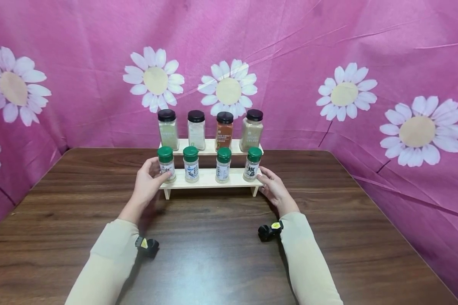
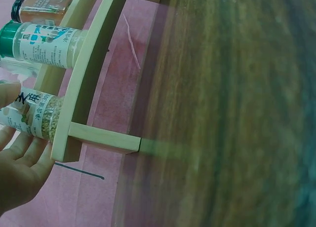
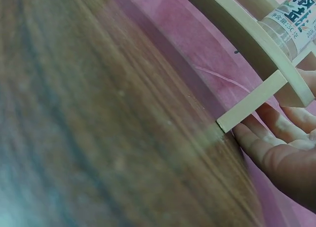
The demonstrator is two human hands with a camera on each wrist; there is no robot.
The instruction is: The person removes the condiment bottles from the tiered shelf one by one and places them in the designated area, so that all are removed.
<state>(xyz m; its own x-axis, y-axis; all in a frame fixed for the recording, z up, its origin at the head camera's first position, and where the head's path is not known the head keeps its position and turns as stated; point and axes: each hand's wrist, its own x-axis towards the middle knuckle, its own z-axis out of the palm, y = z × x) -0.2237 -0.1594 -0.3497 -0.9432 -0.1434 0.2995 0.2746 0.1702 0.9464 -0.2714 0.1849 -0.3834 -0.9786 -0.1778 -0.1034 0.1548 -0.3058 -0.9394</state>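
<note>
A two-tier pale wooden spice rack (image 1: 210, 183) stands on the table. At the left end of its lower tier, my left hand (image 1: 146, 183) holds a green-capped spice jar (image 1: 166, 156). The left wrist view shows the thumb across the label of this jar (image 2: 37, 116), with fingers on its outer side. My right hand (image 1: 277, 191) grips the rack's right end beside another green-capped jar (image 1: 251, 168). In the right wrist view the thumb lies above the shelf by the jar base, fingers beside the rack leg (image 3: 254, 102); some fingertips are hidden.
Two more green-capped jars, one (image 1: 191, 165) left of the other (image 1: 223, 166), stand between those at the ends. Several black-capped jars (image 1: 224, 132) line the upper tier. A dark wooden table (image 1: 213, 254) lies beneath; a pink flowered cloth (image 1: 290, 84) hangs behind.
</note>
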